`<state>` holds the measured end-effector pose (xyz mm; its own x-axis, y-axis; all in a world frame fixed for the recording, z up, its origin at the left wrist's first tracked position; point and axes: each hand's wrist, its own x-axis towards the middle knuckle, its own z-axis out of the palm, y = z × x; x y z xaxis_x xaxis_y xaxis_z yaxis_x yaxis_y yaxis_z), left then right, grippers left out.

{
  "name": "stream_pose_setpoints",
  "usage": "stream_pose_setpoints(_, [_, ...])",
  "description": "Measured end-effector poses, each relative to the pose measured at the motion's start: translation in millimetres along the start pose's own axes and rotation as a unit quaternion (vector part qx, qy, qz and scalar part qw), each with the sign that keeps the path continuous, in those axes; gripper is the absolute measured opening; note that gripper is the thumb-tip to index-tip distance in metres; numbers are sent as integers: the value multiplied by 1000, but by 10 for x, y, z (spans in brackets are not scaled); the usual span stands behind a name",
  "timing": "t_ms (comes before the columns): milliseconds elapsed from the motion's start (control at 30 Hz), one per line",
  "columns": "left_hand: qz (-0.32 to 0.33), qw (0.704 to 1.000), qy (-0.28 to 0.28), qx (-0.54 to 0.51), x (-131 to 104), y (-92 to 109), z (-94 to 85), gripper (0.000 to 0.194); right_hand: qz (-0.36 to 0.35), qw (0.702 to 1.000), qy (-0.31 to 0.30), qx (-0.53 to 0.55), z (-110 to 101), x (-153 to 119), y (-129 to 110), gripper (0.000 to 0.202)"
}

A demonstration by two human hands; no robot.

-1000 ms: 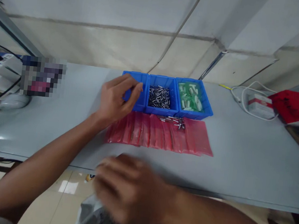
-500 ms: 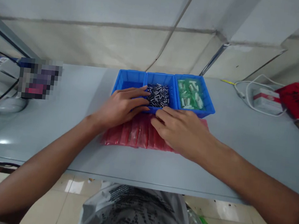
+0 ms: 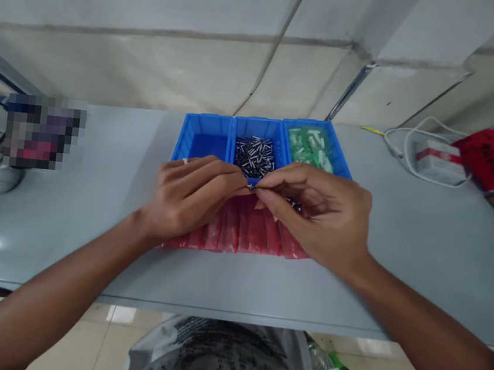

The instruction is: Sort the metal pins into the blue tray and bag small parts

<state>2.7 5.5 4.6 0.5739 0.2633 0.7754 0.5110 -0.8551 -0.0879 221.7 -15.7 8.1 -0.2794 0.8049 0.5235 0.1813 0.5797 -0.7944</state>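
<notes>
Judged to be working small metal piece (image 3: 251, 188) at the fingertips; calls for steady, fine alignment in the next move. Pinching piece closed-fingered with right grip (image 3: 321, 210); meeting its left end with left grip (image 3: 195, 197), unable to tell whether closed on it. Sits directly between both grips, in view between red bags (image 3: 242, 226) and near side of middle blue bin (image 3: 257, 125).

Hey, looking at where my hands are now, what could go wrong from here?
The small metal piece at your right hand's fingertips could slip, perhaps dropping among the loose metal pins in the middle blue bin and getting lost.

Metal pieces also show by the red plastic bags, close to that hand, so a brush might scatter them.
</notes>
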Motion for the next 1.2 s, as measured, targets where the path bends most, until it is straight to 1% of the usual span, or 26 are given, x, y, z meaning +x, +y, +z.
stream_pose_setpoints(100, [-27,999,21,-15,8,12,-6,3,-8,999,32,29,32,-41,-24,16])
stream_pose_setpoints(167, [-31,999,16,-27,6,13,-8,2,9,997,54,51,58,-64,-29,17])
stream_pose_setpoints(267, [-29,999,12,-25,-5,15,-9,10,51,991,81,97,96,-80,-36,17])
stream_pose_setpoints(367, [-42,999,21,-27,-22,13,4,11,64,984,94,134,119,-77,-50,17])
stream_pose_setpoints(500, [-39,998,32,-35,-29,10,25,11,75,981,92,153,116,-70,-58,15])
stream_pose_setpoints(600, [-32,999,22,-38,-23,14,23,7,79,982,86,147,109,-67,-51,14])
stream_pose_setpoints(767, [-36,999,6,-40,-33,21,18,16,91,982,80,145,110,-69,-42,13])
stream_pose_setpoints(867, [-44,998,18,-51,-47,17,33,12,95,982,85,141,101,-69,-41,12])
stream_pose_setpoints(1000, [-33,998,39,-34,-52,13,42,5,86,983,94,129,76,-66,-47,13])
stream_pose_setpoints(1133, [-31,999,25,-22,-44,17,22,18,87,985,75,128,73,-69,-65,13])
stream_pose_setpoints(1200, [-34,999,23,-15,-46,18,18,22,76,985,70,139,79,-72,-73,14])
